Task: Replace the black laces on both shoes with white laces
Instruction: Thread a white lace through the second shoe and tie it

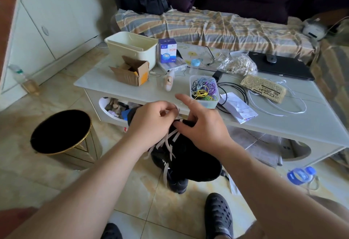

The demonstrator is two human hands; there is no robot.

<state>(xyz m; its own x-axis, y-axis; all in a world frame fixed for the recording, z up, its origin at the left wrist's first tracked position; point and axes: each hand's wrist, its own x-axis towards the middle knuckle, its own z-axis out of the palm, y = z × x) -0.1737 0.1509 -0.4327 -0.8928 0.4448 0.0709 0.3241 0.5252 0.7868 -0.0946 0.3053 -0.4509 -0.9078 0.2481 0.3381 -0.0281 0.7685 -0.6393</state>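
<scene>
The fingers (166, 113) of the left hand (151, 123) are curled together and clamped on the end of a white lace (171, 144), which is pinched at the top of a black shoe (188, 155). The right hand (204, 125) is rested on the same shoe at three o'clock of the left hand, its thumb and lower fingers pressed on the dark upper, its index finger held out straight toward eleven o'clock. One shoe is held up between the two hands, just in front of the worktop (283, 118); several white crossings are counted on it, and one loose lace end is hung toward six o'clock. A second dark shoe (177, 184) is seen on the floor below it, partly hidden. Whether any black lace is left on it cannot be told.

At one o'clock of the hands, one clear tub of coloured bands (204, 91) is stood on the worktop. Farther toward three o'clock, one more white lace (279, 106) is laid in loops beside a folded newspaper (264, 88). At eleven o'clock, one cardboard box (132, 72) and one cream bin (132, 47) are placed. One dark waste basket (60, 133) is set on the floor at nine o'clock. Two black clogs (219, 218) are seen at six o'clock.
</scene>
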